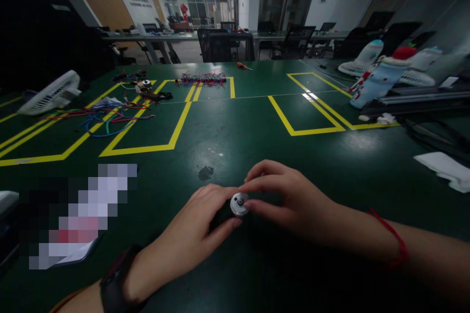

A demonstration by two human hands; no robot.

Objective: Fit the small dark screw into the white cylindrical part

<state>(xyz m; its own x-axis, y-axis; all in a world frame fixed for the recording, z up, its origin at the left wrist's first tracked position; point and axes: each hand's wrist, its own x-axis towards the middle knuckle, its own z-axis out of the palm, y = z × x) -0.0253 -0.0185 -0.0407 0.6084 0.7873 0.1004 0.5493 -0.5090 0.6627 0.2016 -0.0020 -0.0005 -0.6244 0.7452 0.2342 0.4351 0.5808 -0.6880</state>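
My left hand (205, 217) is wrapped round a small motor (237, 208), holding it just above or on the green table. The motor has a round silver end face with a short shaft in its middle and a dark hole beside it. That face points up towards me, while my palm and fingers hide most of the body. From the right, my right hand (290, 195) reaches in with thumb and index finger at the rim and face of the motor. Its other fingers are curled above. Anything tiny between those fingertips cannot be made out.
A phone (79, 249), partly blurred out, lies left of my hands. Loose coloured wires (106, 115), a wire bundle (201, 79) and an orange screwdriver (242, 65) lie farther back. On the right are a blue bottle (380, 80), black bars (422, 100) and a white cloth-like piece (446, 168).
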